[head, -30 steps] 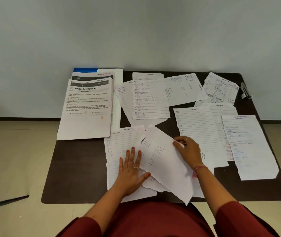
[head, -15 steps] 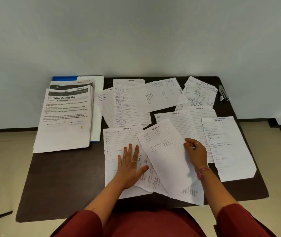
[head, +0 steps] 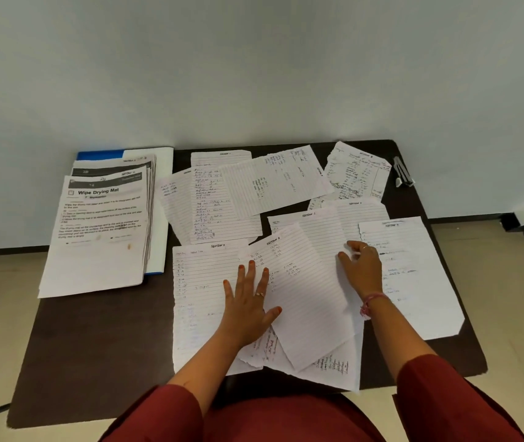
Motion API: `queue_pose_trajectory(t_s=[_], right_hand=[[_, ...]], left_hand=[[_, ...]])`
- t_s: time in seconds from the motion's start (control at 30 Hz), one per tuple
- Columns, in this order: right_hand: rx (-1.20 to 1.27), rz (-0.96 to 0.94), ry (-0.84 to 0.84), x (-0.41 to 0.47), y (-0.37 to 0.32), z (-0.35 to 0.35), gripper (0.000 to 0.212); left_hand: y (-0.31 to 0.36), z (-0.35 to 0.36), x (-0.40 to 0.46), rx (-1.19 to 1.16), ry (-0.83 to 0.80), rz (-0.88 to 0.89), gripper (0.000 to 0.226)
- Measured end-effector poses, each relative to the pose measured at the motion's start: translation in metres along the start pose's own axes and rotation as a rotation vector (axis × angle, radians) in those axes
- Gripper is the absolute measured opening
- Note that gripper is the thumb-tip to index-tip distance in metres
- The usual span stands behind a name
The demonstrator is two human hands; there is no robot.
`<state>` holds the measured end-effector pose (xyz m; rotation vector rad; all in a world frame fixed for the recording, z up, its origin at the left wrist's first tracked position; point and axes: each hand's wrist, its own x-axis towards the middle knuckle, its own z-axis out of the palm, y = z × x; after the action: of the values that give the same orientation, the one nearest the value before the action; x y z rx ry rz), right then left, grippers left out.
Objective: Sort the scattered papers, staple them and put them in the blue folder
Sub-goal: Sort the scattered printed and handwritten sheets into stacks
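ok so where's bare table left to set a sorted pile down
Biggest bare patch: the near-left of the table, bordered by the printed stack above and the lined sheet under the left hand. A thin strip beside the stapler at far right. Centre and right are crowded with overlapping papers.

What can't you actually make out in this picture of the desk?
- Blue folder: only a corner shows in the head view; the printed stack covers the rest.
- Handwriting on the lined sheets: too small to read.
- Stapler: small at the far edge; details unclear.
- Papers under the left hand: partly hidden.
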<state>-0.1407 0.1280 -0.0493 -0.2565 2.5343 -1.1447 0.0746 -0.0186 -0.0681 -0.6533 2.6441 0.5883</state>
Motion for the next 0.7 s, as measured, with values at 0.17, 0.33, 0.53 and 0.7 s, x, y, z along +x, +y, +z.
queue_pose_trajectory(t_s=[0.17,0.33,0.53,0.7], right_hand=[[-0.115,0.032,-0.104,0.03,-0.007,0.001,0.055],[-0.295,0.055,-0.172,0.042,-0.008,0.008,0.079],[-0.223,0.061,-0.21,0.05,-0.007,0.009,0.073],[-0.189,0.06,-0.253,0.053,-0.009,0.006,0.036]], left_hand=[[0.011,0.014,0.011,-0.031,0.0,-0.073,0.098],[0.01,0.025,0.014,-0.053,0.016,-0.103,0.088],[0.01,0.028,0.013,-0.077,0.059,-0.123,0.085],[0.009,0.029,0.011,-0.094,0.085,-0.13,0.09]])
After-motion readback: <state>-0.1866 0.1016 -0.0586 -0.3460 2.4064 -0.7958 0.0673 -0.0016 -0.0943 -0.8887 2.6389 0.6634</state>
